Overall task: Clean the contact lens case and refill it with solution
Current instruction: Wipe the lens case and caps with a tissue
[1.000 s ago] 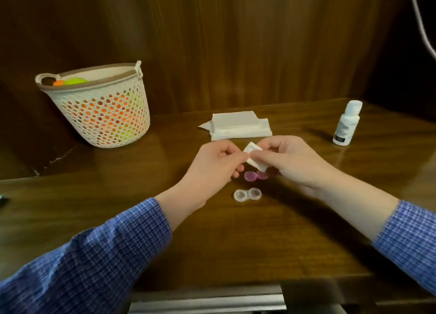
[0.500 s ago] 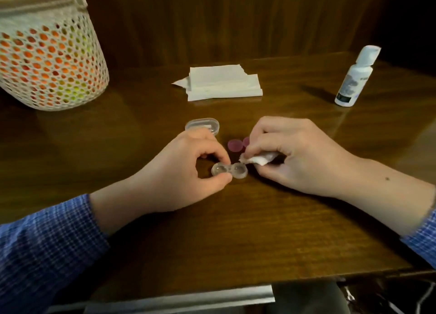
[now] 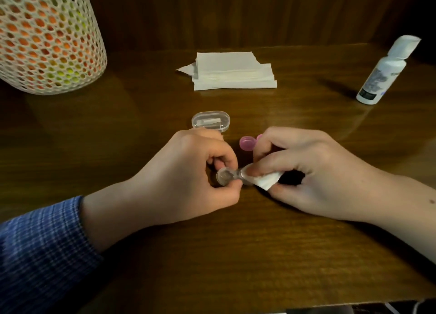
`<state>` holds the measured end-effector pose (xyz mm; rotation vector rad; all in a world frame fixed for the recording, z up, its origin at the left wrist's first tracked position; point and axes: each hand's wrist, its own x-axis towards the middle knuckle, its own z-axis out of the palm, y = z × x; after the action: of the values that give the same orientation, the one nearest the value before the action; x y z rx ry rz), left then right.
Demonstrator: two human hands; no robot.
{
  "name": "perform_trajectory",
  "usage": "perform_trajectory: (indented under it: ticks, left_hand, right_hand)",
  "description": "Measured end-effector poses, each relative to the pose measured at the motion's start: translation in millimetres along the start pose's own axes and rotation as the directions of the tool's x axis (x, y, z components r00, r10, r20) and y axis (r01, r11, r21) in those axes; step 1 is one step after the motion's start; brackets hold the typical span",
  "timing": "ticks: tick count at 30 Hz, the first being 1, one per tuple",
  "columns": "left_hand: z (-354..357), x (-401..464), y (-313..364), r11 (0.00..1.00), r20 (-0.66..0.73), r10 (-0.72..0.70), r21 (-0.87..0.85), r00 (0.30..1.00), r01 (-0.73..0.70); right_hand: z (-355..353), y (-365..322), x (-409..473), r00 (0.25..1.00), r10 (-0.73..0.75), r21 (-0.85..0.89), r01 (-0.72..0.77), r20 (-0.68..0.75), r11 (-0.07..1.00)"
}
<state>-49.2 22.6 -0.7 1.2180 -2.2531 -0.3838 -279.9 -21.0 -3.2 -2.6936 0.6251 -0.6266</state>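
At the near middle of the table (image 3: 236, 254), the left hand (image 3: 188, 184) pinches the clear lens case (image 3: 226, 177) by its left well, while the right hand (image 3: 302, 172) pinches a folded tissue (image 3: 266, 181) into the right well. Too hard a wipe could twist the case out of that light grip, knocking the pink cap (image 3: 246, 143) just beyond.
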Motion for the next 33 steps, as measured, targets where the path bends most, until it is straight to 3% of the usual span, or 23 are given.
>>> perform_trajectory:
  ticks: [10, 14, 19, 23, 26, 29, 33]
  left_hand:
    - [-3.1, -0.5, 0.7, 1.000, -0.013, -0.028, -0.007, 1.000, 0.027]
    - [-5.2, -0.7, -1.6, 0.995, 0.003, -0.086, -0.043, 0.996, 0.086]
    - [-9.5, 0.9, -3.7, 0.954, -0.029, -0.167, -0.256, 0.986, 0.154]
    - [-9.4, 1.1, -6.4, 0.716, 0.106, -0.251, -0.649, 0.962, 0.258]
    - [-4.8, 2.3, -6.7, 0.593, 0.116, -0.263, -0.764, 0.958, 0.256]
    - [-4.9, 2.8, -5.8, 0.579, 0.092, -0.264, -0.781, 0.960, 0.234]
    - [-5.7, 3.2, -5.5, 0.645, 0.062, -0.224, -0.739, 0.973, 0.195]
  right_hand:
    - [-6.0, -3.3, 14.3, 0.979, 0.054, 0.042, -0.063, 0.196, 0.997]
    - [-4.7, -2.5, 12.2, 0.976, 0.072, 0.030, -0.079, 0.206, 0.996]
    - [-5.0, -2.5, 11.4, 0.998, 0.049, 0.048, -0.050, 0.025, 0.998]
    - [-8.4, -3.6, 14.1, 0.974, 0.023, 0.023, -0.019, -0.224, 1.000]
    - [-7.5, -6.8, 14.6, 0.962, -0.020, 0.011, 0.024, -0.272, 1.000]
    - [-6.7, -8.9, 14.1, 0.968, -0.060, 0.013, 0.065, -0.242, 0.998]
    - [-6.2, -10.5, 14.4, 0.974, -0.029, 0.040, 0.039, -0.226, 0.998]
